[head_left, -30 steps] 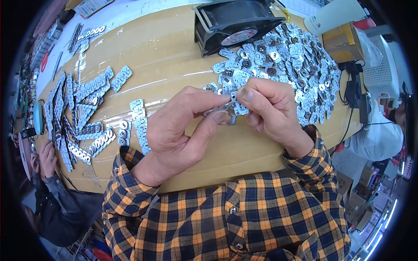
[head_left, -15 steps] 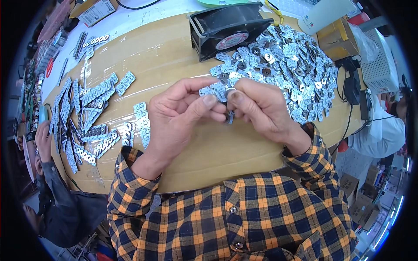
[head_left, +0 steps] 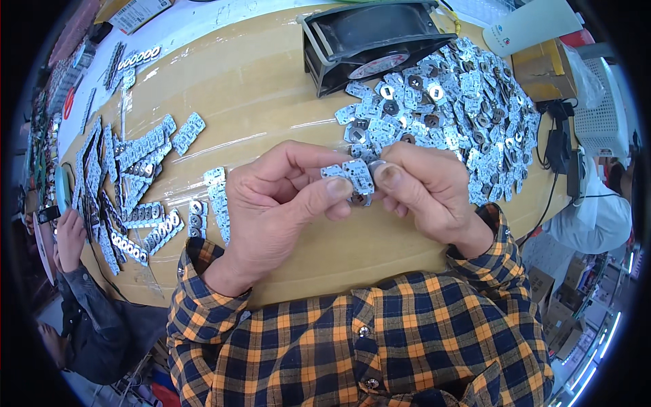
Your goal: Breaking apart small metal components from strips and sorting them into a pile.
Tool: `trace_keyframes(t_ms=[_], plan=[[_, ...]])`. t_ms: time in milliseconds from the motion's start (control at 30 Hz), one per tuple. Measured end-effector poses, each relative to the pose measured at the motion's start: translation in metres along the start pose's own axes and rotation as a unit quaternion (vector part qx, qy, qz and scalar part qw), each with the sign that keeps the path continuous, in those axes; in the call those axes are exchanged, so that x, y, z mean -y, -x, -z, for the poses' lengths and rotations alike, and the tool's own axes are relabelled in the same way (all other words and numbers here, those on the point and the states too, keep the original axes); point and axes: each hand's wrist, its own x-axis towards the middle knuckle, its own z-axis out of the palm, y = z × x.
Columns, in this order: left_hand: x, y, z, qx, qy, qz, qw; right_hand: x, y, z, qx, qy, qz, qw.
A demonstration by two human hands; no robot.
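Observation:
My left hand (head_left: 271,210) is closed on a few small whitish-blue circuit boards (head_left: 356,178), its thumb pressed on their near side. Pinched together at the right end of these boards are the thumb and bent fingers of my right hand (head_left: 430,193); a greyish edge shows at its thumb tip, and the rest of that part is hidden. Both hands are raised over the cardboard-covered table (head_left: 325,254). To the right spreads a big heap of loose little boards (head_left: 468,122), some bearing dark or silvery round parts. Unsplit board strips (head_left: 146,152) lie at the left.
A black fan (head_left: 373,47) stands behind my hands, beside the heap. At the right back are a pale cup (head_left: 532,27), a brown box (head_left: 542,68), a white perforated basket (head_left: 600,112) and a black adapter with cables (head_left: 559,136). Another person's hand (head_left: 70,234) rests at the left edge.
The view has shifted, so table things sit differently in it. The boards between my hands have tilted, showing more of their flat faces. Both hands keep their grip.

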Motion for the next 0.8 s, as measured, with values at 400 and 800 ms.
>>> trace_keyframes(t_ms=[400,800], plan=[[0.002,0.002,0.001,0.003,-0.05,-0.007,0.999,-0.008,-0.002,0.005,0.025,0.077,0.051,0.995],[0.001,-0.002,0.0,-0.006,0.01,0.042,0.999,-0.008,-0.002,0.003,0.012,0.166,0.138,0.976]])
